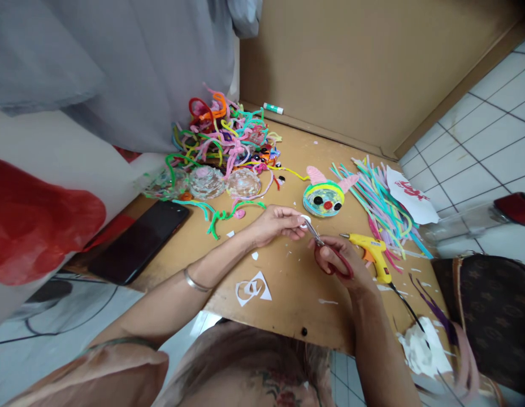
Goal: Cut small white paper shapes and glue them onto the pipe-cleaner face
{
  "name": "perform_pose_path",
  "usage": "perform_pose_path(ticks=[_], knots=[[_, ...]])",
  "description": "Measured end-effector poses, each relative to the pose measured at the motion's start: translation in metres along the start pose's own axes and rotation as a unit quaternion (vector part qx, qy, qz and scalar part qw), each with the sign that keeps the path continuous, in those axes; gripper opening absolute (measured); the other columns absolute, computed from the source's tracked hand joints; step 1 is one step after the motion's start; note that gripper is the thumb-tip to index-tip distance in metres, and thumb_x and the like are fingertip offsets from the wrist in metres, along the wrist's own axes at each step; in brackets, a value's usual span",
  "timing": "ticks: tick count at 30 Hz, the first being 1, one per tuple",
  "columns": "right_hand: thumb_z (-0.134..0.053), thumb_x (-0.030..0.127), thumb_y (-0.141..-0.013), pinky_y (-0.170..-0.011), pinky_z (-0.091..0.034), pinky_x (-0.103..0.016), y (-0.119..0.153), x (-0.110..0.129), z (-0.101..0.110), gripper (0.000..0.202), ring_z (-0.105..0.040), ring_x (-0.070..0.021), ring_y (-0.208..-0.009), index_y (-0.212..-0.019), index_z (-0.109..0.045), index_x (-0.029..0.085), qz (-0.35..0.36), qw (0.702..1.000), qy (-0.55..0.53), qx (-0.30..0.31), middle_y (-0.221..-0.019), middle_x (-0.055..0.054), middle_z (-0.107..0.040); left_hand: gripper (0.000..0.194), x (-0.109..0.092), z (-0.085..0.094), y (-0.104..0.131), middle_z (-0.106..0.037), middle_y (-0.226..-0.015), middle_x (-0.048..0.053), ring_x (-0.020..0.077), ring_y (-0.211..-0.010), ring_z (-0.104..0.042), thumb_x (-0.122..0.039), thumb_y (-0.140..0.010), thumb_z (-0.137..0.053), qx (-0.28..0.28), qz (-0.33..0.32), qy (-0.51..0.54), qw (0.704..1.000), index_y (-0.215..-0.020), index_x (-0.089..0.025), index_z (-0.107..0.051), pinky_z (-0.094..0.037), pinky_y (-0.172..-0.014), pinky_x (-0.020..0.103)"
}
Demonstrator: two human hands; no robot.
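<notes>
Between its thumb and fingers my left hand (283,223) pinches a small round piece of white paper (305,221). My right hand (341,255) grips red-handled scissors (345,270), and their blades meet the paper's edge. Just beyond both hands sits a round craft face (325,199) with pink pipe-cleaner ears, black eyes and a red nose. A yellow glue gun (374,254) lies right beside my right hand. White paper offcuts (252,288) with a round cut-out lie nearer to me on the table.
A heap of colourful pipe cleaners (228,133) fills the back left, with clear round pieces before it. Straight pipe cleaners (383,203) lie at the right. A black phone (139,240) rests at the left edge; a glue stick (273,108) lies at the back. A brown bag (486,311) stands right.
</notes>
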State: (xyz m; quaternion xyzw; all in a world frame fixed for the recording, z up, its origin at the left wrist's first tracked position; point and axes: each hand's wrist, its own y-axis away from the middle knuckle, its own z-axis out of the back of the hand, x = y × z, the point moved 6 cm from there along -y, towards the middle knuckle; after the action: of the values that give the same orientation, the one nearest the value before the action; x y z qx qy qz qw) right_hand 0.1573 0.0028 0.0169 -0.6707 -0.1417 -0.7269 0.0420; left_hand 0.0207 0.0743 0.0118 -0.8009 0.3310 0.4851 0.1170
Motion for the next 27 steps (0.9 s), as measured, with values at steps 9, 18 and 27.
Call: perform_pose_path(ticks=[9,18,27], knots=[[-0.061,0.052,-0.078,-0.042,-0.021,-0.023,0.0018,0.0007,-0.0004,0.039,-0.033,-0.0076,-0.04,-0.089,-0.062,0.014,0.013,1.0,-0.019,0.011,-0.045,0.006,-0.042,0.039,-0.0019,0.0,0.0006,-0.071,-0.074,0.007,0.0114,-0.062,-0.064,-0.038,-0.057,-0.083,0.0,-0.003,0.005,1.0,-0.079,-0.009,-0.069,-0.051,-0.063,0.024],[-0.063,0.054,-0.076,-0.041,-0.019,-0.023,0.0007,0.0003,-0.0029,0.041,-0.031,-0.0066,-0.038,-0.087,-0.06,0.014,0.004,0.999,-0.044,0.025,-0.044,0.007,-0.041,0.038,-0.0022,-0.005,0.003,-0.07,-0.075,0.006,0.0105,-0.062,-0.064,-0.038,-0.057,-0.083,0.027,0.027,0.0,0.999,-0.077,-0.009,-0.069,-0.05,-0.063,0.023],[-0.065,0.055,-0.074,-0.039,-0.017,-0.022,0.0003,-0.0008,-0.002,0.042,-0.028,-0.0061,-0.035,-0.083,-0.06,0.014,0.001,0.999,-0.038,0.018,-0.042,0.008,-0.039,0.035,-0.0012,-0.0052,0.0038,-0.07,-0.075,0.007,0.0107,-0.063,-0.063,-0.036,-0.059,-0.082,0.042,0.034,-0.002,0.999,-0.077,-0.009,-0.069,-0.05,-0.062,0.022]])
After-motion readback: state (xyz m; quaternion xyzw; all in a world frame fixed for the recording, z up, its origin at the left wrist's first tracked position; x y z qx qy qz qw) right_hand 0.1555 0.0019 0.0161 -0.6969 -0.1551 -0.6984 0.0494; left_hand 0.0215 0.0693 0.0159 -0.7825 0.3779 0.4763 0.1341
